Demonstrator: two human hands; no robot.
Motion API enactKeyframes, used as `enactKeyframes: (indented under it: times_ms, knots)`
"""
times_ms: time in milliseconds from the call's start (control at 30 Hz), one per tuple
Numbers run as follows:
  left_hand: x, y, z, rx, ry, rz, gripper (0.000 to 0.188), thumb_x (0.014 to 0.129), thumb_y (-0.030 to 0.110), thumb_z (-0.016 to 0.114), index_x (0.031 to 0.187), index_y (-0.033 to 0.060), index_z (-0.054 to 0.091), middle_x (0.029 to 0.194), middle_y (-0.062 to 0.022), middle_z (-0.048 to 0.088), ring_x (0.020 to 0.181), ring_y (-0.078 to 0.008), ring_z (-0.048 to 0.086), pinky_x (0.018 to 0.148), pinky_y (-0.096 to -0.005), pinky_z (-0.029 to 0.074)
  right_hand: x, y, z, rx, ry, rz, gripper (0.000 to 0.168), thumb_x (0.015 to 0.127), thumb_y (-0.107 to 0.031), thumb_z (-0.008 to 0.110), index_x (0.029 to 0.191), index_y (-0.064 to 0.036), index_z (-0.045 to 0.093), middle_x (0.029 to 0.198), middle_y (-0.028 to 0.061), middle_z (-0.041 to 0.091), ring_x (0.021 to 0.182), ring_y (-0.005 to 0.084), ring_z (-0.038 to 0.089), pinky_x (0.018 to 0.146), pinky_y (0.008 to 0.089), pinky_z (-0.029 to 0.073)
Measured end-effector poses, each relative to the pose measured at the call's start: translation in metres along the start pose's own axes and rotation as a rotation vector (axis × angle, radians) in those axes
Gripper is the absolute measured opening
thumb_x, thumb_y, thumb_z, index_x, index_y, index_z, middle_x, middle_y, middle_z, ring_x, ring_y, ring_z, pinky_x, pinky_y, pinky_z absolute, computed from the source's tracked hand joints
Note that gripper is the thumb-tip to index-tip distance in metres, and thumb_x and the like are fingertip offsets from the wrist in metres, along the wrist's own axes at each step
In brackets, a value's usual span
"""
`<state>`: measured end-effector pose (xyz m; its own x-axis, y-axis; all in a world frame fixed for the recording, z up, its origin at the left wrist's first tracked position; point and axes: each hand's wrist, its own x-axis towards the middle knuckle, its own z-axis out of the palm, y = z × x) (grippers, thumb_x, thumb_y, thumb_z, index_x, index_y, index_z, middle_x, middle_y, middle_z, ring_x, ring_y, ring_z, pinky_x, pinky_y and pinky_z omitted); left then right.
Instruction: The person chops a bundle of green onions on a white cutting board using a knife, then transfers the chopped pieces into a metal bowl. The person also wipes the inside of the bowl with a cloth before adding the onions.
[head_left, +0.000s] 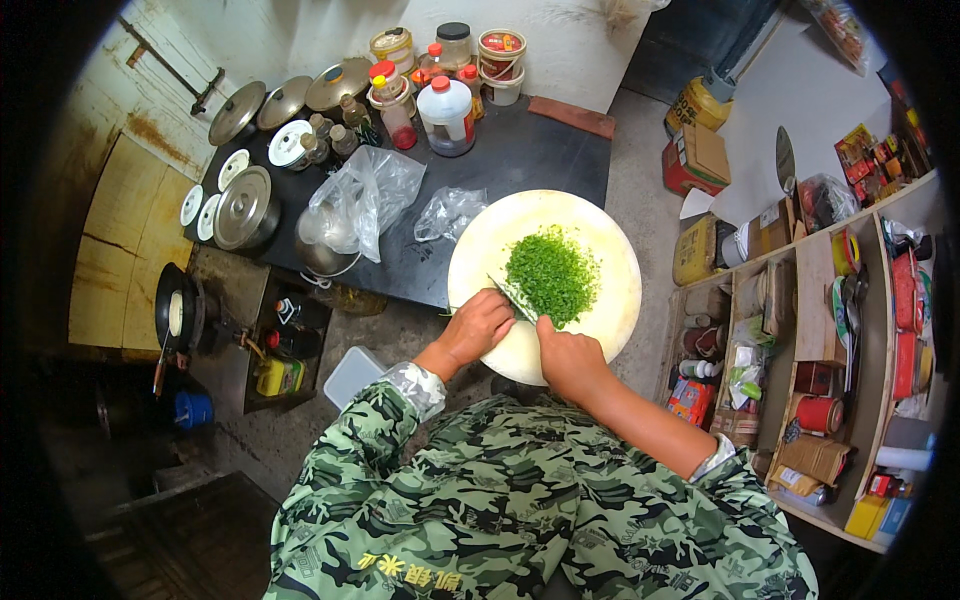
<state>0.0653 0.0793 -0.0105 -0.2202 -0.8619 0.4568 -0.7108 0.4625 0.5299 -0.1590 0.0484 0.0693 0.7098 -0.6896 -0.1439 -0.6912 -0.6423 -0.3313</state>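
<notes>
A round pale chopping board (480, 251) lies before me at the front edge of the dark countertop. Finely chopped greens (551, 277) are heaped on it. My right hand (574, 360) grips a kitchen knife (517, 301), its handle hidden in the fist. The blade slants along the heap's lower left side, with green bits beside it. Close to the blade, my left hand (478, 326) rests on the board with its fingers curled over. Thin green stalks (448, 311) stick out behind that hand; what lies under the fingers is hidden.
Plastic bags (450, 214), a lidded pot (246, 210) and a large plastic jug (446, 116) stand or lie on the dark countertop (555, 157). Shelves (806, 247) with packages are at right. A wok (174, 307) sits at left; a pale plastic container (354, 377) is below.
</notes>
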Motion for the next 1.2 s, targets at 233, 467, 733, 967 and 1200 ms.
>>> enactKeyframes:
  times_ms: [233,467,733,967,1200]
  knots:
    - [0.003,0.001,0.002,-0.038,0.040,-0.001,0.018,0.082,0.003,0.082,0.095,0.0025,0.070,0.102,-0.0119,0.067,0.101,-0.0334,0.066,0.087,-0.0423,0.056,0.028,0.019,0.012,0.075,0.047,0.066,0.018,0.093,-0.008,0.055,0.108,-0.001,0.049,0.074,0.0235,0.072,0.068,0.0440,0.072,0.064,0.0570,0.057]
    - [-0.001,-0.002,0.002,-0.029,0.042,-0.015,0.016,0.083,0.004,0.082,0.094,0.0028,0.070,0.102,-0.0115,0.068,0.101,-0.0331,0.066,0.088,-0.0417,0.056,0.004,0.003,-0.015,0.094,-0.096,0.025,0.020,0.093,-0.007,0.053,0.111,-0.002,0.047,0.074,0.0242,0.071,0.069,0.0482,0.070,0.064,0.0608,0.054]
    - [0.000,-0.003,0.003,-0.034,0.028,-0.015,0.016,0.084,0.005,0.082,0.095,0.0028,0.071,0.102,-0.0114,0.068,0.102,-0.0330,0.066,0.088,-0.0415,0.056,0.026,0.021,0.009,0.113,-0.010,0.106,0.024,0.092,-0.009,0.056,0.113,-0.001,0.048,0.074,0.0248,0.071,0.069,0.0473,0.071,0.065,0.0598,0.056]
    - [-0.002,-0.002,0.002,-0.023,0.038,-0.021,0.015,0.085,0.006,0.081,0.096,0.0029,0.071,0.103,-0.0107,0.069,0.102,-0.0328,0.066,0.089,-0.0411,0.057,0.009,0.015,-0.003,0.118,-0.109,0.049,0.025,0.094,-0.013,0.057,0.114,0.000,0.048,0.076,0.0266,0.071,0.069,0.0493,0.070,0.066,0.0609,0.055]
    - [-0.004,-0.001,0.002,-0.014,0.010,-0.027,0.018,0.086,0.008,0.081,0.100,0.0035,0.071,0.108,-0.0112,0.068,0.108,-0.0336,0.065,0.092,-0.0416,0.056,0.031,0.020,0.021,0.186,0.015,0.155,0.026,0.101,-0.018,0.056,0.120,-0.003,0.048,0.075,0.0258,0.071,0.068,0.0490,0.069,0.065,0.0613,0.054]
